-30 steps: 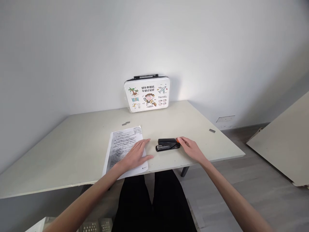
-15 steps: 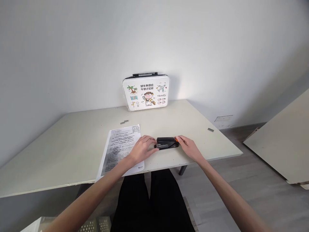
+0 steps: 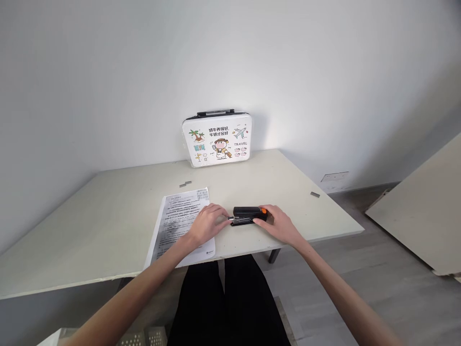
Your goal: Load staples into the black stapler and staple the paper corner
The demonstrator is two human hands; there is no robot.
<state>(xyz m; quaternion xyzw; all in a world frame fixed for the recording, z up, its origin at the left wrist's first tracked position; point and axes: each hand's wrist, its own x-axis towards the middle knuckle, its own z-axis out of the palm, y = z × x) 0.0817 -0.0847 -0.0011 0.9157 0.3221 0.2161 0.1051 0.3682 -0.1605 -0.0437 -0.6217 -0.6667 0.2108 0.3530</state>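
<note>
A black stapler point(image 3: 247, 212) with an orange part at its rear end lies on the table near the front edge. My right hand point(image 3: 281, 225) is closed around the rear end, its thumb against the near side. At the front end, my left hand point(image 3: 210, 222) pinches with thumb and fingers where a thin dark piece point(image 3: 230, 217) sticks out of the stapler; the fingers partly hide it. Under my left hand and wrist lies a printed sheet of paper point(image 3: 176, 211), possibly several sheets.
A white case with cartoon prints point(image 3: 218, 144) stands against the wall. Small grey strips, looking like staples, lie near it point(image 3: 185, 184), and another grey strip point(image 3: 314, 194) is by the right edge of the table point(image 3: 118, 206). Perforated baskets point(image 3: 156, 336) are below.
My left hand has shifted slightly left, and a thin dark piece now shows at the stapler's front. My right thumb has moved forward along the stapler's near side.
</note>
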